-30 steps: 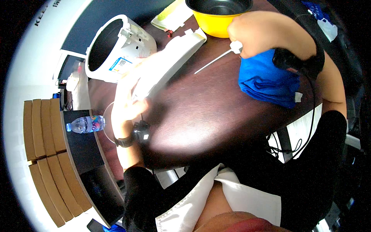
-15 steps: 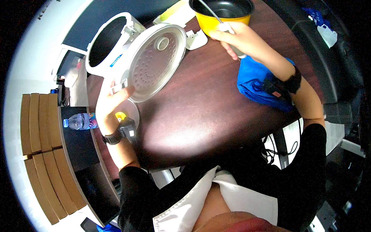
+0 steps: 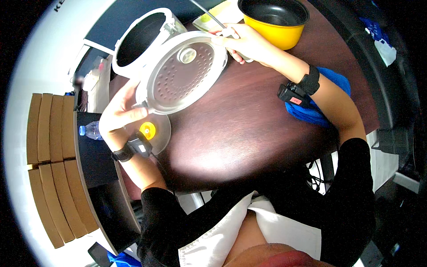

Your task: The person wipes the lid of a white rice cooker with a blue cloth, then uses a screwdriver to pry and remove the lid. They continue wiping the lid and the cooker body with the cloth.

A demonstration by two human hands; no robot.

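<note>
A white rice cooker [image 3: 178,27] leans on the table at the upper left, its dark inside showing. Its round inner lid [image 3: 182,78], dimpled and with a pale valve, stands tilted toward me. My left hand [image 3: 122,111] grips the lid's near edge, thumb in front. In my right hand [image 3: 253,46] is a screwdriver [image 3: 209,14] with a pale handle, its shaft pointing up and left; the tip is out of view. The fingers of that hand are at the lid's upper right rim; whether they touch it is unclear.
A yellow pot [image 3: 278,36] with a dark inside stands beyond my right hand. A blue cloth [image 3: 340,82] lies under my right forearm. Near my left wrist is a clear disc with a yellow knob [image 3: 148,131]. A bottle [image 3: 92,130] and cardboard boxes [image 3: 44,129] are at the left.
My right hand has moved left with the screwdriver, from in front of the yellow pot to the lid's rim. The view has shifted slightly. My left hand still grips the lid.
</note>
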